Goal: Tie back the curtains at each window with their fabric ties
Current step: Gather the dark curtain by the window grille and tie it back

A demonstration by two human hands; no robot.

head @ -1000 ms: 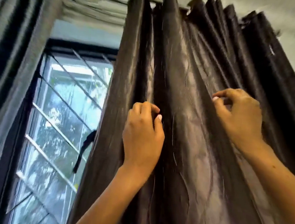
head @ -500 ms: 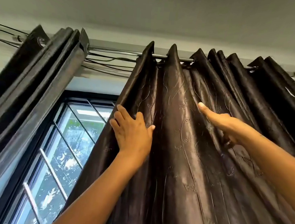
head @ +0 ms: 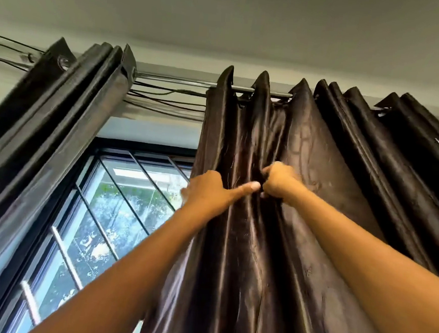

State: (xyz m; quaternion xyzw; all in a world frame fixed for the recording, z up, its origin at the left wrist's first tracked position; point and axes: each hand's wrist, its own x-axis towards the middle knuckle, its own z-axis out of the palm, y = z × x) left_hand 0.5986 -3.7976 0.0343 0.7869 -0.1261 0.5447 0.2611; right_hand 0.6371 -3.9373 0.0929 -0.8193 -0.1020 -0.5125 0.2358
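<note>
A dark brown, shiny right curtain (head: 314, 227) hangs in folds from a metal rod (head: 183, 80) near the ceiling. My left hand (head: 211, 189) grips its left edge folds, thumb stretched to the right across the fabric. My right hand (head: 278, 182) is a fist closed on a fold just beside that thumb; the two hands almost touch. A second dark curtain (head: 57, 125) is bunched at the left end of the rod. No fabric tie shows in view.
Between the curtains is a black-framed window (head: 108, 209) with diagonal and horizontal bars, greenery outside. Thin cables (head: 165, 100) run along the wall under the rod. The white ceiling (head: 225, 20) is close above.
The view tilted up from the fabric to the rod. My right hand moved left and closed on a fold; my left hand shifted right and gripped the curtain edge, bringing the folds together.
</note>
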